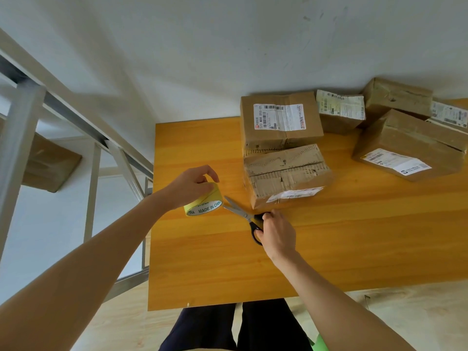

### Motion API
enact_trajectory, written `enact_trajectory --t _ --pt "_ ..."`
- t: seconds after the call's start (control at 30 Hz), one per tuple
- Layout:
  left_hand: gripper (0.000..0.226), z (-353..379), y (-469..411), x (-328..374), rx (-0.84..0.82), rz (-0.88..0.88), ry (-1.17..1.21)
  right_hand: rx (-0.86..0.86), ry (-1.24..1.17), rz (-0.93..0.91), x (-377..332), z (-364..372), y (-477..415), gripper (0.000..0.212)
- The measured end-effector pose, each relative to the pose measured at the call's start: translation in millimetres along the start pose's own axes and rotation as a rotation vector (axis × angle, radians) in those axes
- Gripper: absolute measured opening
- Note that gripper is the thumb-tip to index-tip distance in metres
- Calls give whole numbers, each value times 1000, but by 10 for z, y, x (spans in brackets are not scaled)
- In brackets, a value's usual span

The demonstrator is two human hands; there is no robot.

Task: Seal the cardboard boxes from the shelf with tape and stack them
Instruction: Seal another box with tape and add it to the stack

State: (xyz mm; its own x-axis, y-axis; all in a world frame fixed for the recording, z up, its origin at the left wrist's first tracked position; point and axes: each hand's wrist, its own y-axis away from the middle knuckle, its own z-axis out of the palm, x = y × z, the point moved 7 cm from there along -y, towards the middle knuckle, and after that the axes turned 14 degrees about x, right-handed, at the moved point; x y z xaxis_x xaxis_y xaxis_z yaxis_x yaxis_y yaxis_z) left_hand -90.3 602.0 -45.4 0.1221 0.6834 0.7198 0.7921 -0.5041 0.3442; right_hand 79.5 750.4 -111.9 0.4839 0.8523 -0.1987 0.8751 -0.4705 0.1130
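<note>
Fingers [211,173] of the left hand [190,184] curl over the top of the tape [203,204] and grip it. It is a yellow roll, tilted, with a white core printed "MADE IN CHINA". The tape sits at the left side of the tabletop [342,244]; whether it rests on the wood or is lifted just off it I cannot tell. Fingers [258,233] of the right hand [277,233] are curled round the black handles of the scissors [243,214]. The steel blades are parted a little and their tips point at the tape, almost touching it.

The tabletop is smooth orange-yellow wood with a straight grain. Just beyond the scissors stands the torn box [286,173], brown cardboard whose top skin is ripped away so the ribbed corrugation shows. Its flaps are closed along a ragged middle seam, and a wrinkled white label wraps its near edge. Touching it behind is the labelled box [278,122], smoother, with glossy tape over its seam and a white barcode label on top.

To the right, a small box [339,112] carries a crumpled label. Farther right lies the big box [405,150], tilted, with a label on its near face. The back box [397,97] stands behind it, against the white wall [228,46].

At the left stands a grey metal shelf [22,127] with one brown shelf box [48,165] on a board.
</note>
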Motion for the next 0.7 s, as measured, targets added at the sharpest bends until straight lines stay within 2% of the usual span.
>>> enact_trajectory --t 0.2,0.3,0.37,0.43,0.47,0.5,0.57,0.63,0.7 --pt "13 -2 36 42 1 32 8 39 -61 22 0 26 29 43" --pt "11 -2 57 55 -6 54 19 62 -8 -13 -80 -42 81 36" --pt "10 9 85 84 -23 67 28 206 -96 -132 -261 -237 132 25" --pt "10 9 105 133 -41 83 32 401 -342 -269 -509 -539 207 17" --pt "10 8 113 169 -49 96 26 474 -447 -274 -604 -680 211 20" --pt "10 9 117 215 -59 114 19 499 -548 -231 -667 -782 175 28" --pt "9 9 138 324 -73 149 17 433 -741 -35 -700 -870 28 39" --pt "9 -10 147 418 -62 176 25 365 -865 86 -688 -904 -100 31" --pt "10 -22 153 503 -52 199 35 381 -923 122 -639 -983 -163 16"
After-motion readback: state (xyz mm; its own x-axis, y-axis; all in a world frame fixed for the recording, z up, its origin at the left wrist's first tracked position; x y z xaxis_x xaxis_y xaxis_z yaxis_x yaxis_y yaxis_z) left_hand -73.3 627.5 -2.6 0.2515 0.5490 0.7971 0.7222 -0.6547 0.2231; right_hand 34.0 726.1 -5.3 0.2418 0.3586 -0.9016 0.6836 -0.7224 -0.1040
